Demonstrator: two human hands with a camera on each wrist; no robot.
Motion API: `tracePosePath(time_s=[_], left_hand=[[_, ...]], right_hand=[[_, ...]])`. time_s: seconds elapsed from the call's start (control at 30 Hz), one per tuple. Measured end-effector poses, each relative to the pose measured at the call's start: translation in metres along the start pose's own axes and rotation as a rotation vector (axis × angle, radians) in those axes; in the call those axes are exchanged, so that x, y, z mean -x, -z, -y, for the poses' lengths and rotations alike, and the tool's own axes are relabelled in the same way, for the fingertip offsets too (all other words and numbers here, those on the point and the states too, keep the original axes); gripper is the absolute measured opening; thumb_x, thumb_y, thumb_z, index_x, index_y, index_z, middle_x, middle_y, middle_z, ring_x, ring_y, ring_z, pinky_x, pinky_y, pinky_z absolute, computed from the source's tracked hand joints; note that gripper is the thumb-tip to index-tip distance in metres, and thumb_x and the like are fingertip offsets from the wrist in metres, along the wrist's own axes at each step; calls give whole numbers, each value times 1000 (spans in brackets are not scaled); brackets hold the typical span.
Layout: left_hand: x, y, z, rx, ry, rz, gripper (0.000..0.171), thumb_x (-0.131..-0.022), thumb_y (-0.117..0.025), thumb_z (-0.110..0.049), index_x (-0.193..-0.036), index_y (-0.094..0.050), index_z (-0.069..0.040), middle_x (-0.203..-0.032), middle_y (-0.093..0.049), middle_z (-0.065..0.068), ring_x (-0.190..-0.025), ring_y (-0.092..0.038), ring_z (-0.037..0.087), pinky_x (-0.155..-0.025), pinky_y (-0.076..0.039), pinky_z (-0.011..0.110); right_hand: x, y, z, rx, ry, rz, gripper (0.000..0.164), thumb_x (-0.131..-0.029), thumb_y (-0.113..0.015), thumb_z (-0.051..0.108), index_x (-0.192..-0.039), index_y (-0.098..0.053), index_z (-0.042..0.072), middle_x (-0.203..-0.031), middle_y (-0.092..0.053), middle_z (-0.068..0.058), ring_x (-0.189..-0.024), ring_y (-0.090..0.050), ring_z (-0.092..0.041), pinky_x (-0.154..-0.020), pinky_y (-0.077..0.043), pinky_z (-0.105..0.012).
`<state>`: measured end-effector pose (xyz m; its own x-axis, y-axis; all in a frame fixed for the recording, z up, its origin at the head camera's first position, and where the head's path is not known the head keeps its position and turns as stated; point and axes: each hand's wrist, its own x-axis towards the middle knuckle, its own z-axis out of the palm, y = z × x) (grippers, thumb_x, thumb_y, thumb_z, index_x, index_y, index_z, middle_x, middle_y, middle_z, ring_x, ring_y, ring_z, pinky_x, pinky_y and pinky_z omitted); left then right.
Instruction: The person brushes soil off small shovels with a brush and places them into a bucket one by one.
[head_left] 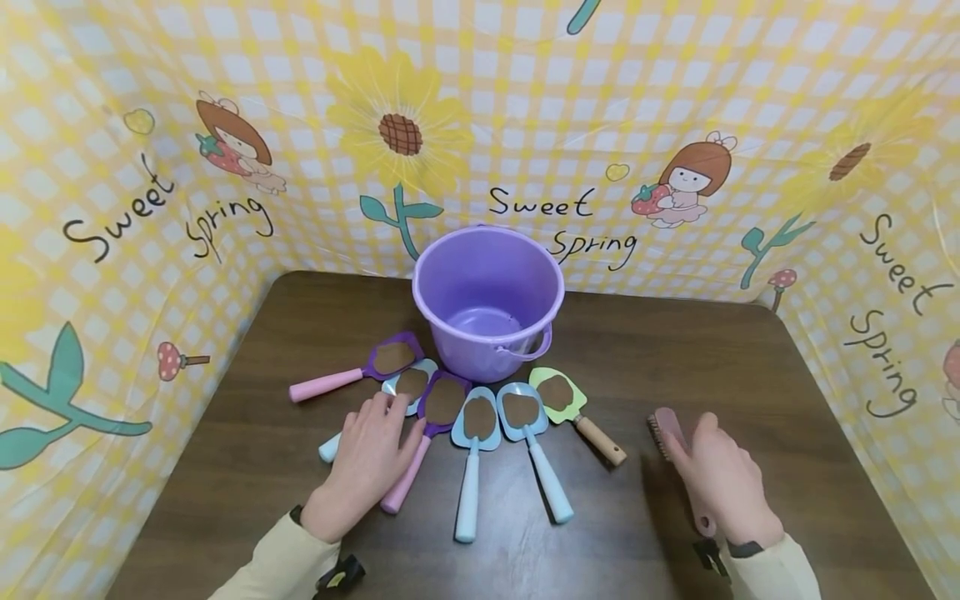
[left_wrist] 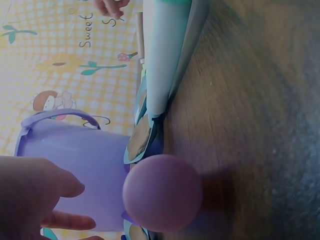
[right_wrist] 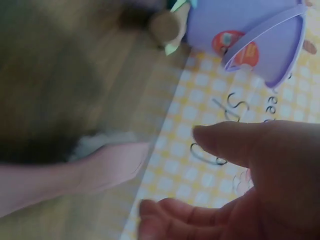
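In the head view my left hand is over several toy shovels, its fingers relaxed and holding nothing. Its fingertips overlap a light blue shovel, right beside a purple shovel with a pink handle. The left wrist view shows the rounded end of a pink handle close by the fingers. My right hand hangs over a pink brush at the right. Thumb and fingers stand apart above the brush in the right wrist view, with nothing between them. Brown patches lie on the shovel blades.
A purple bucket stands upright at the table's back, its handle lowered. Around its front fan out another purple shovel, light blue shovels and a green shovel with a wooden handle. A checked yellow cloth hangs behind the table.
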<state>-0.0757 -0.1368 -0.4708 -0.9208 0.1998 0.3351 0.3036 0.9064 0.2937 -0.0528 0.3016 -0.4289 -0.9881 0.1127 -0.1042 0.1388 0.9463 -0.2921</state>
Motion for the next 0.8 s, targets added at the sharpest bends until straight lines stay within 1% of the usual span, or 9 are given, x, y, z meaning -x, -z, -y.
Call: tracePosePath(time_s=[0.13, 0.33, 0.43, 0.57, 0.7, 0.8], left_hand=[[-1, 2, 0, -2, -3, 4, 28, -94, -76, -24, -104, -62, -3, -89, -58, 15, -73, -54, 32, -62, -42, 43], [0, 3, 1, 14, -7, 4, 26, -94, -77, -22, -102, -62, -1, -92, -59, 18, -77, -56, 34, -63, -46, 46], [0, 3, 1, 26, -1, 6, 26, -94, -76, -21, -103, -64, -1, -95, -60, 19, -80, -56, 36, -64, -48, 48], [1, 3, 1, 32, 8, 15, 26, -94, -76, -22, -104, -65, 0, -97, -61, 20, -83, -57, 37, -66, -49, 49], [1, 3, 2, 32, 11, 17, 27, -94, -76, -22, -105, -66, 0, -98, -62, 21, -84, -58, 38, -66, -50, 50], [1, 3, 2, 31, 11, 17, 26, -94, -76, -22, -105, -66, 0, -99, -62, 21, -85, -58, 38, -66, -50, 51]], right_hand=[[2, -3, -11, 24, -47, 70, 58, -104, -55, 43, -103, -43, -14, -78, -62, -24, -68, -65, -42, -57, -50, -56], [4, -11, -17, 50, -80, 178, 64, -100, -60, 53, -95, -47, -9, -77, -60, -19, -67, -62, -35, -58, -49, -53], [4, -14, -18, 66, -79, 200, 63, -98, -63, 55, -92, -51, -7, -77, -60, -17, -68, -61, -33, -58, -49, -52], [4, -18, -19, 76, -76, 216, 53, -97, -68, 47, -89, -56, -4, -75, -60, -13, -67, -61, -31, -57, -49, -51], [3, -20, -21, 74, -70, 224, 40, -96, -68, 36, -87, -59, -2, -75, -61, -11, -68, -61, -30, -59, -49, -52], [3, -21, -21, 51, -44, 183, 32, -95, -66, 29, -85, -58, -1, -73, -60, -13, -66, -59, -32, -57, -48, -52]])
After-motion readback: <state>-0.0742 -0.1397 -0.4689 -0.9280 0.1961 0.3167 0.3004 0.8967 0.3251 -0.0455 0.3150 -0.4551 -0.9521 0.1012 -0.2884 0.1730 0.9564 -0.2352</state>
